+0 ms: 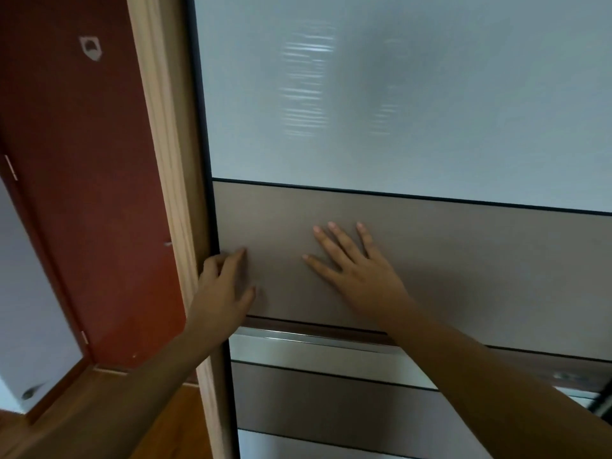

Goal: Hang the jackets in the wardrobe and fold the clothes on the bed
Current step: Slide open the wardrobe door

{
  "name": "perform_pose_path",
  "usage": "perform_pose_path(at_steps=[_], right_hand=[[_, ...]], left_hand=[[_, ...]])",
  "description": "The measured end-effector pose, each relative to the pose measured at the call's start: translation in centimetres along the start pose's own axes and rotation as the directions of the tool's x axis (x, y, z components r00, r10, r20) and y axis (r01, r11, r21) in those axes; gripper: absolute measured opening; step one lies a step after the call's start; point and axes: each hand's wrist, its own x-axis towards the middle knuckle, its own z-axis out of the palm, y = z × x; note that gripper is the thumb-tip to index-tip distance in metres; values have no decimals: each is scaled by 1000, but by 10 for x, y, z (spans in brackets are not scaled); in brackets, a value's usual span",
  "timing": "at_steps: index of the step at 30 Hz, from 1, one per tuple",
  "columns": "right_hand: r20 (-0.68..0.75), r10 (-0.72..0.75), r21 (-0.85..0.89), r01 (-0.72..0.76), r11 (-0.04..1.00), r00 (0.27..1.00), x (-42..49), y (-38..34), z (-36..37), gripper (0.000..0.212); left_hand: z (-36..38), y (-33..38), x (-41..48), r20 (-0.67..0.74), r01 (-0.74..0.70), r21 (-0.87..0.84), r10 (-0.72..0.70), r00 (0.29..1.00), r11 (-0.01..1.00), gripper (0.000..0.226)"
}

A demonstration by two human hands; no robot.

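The wardrobe's sliding door (463, 260) fills most of the head view, with a frosted glass panel above and a brown band across its middle. My right hand (357, 270) lies flat on the brown band, fingers spread and straight. My left hand (225, 286) rests at the door's left edge, its fingers reaching towards the dark edge strip beside the wooden frame; whether they curl round that edge I cannot tell. No jackets, clothes or bed are in view.
A light wooden wardrobe frame post (169, 193) runs down the left of the door. Beyond it stands a red-brown room door (82, 193) with hinges, and a wooden floor (159, 425) shows at the bottom left.
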Motion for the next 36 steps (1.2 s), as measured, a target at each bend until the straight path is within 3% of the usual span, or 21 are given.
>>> perform_pose_path(at_steps=[6,9,16,24,30,36], right_hand=[[-23,-8,-59,7,998,1000,-2,9,11,109],[-19,-1,-78,-1,997,1000,-8,12,12,113],[15,28,-99,-26,995,1000,-35,31,15,100],[50,104,-84,-100,991,993,-84,60,16,98],[98,266,73,-273,959,959,-119,64,5,78],[106,432,238,-445,863,896,-153,73,-2,53]], left_hand=[[8,6,11,-194,-47,-58,35,980,997,97],[16,13,16,-227,-31,-63,15,974,998,107],[32,35,13,-178,5,-256,-52,983,967,109],[61,67,6,-75,-34,-236,17,997,971,108],[89,100,2,-42,-84,-220,77,996,972,111],[114,136,-5,22,-176,-254,187,982,951,107]])
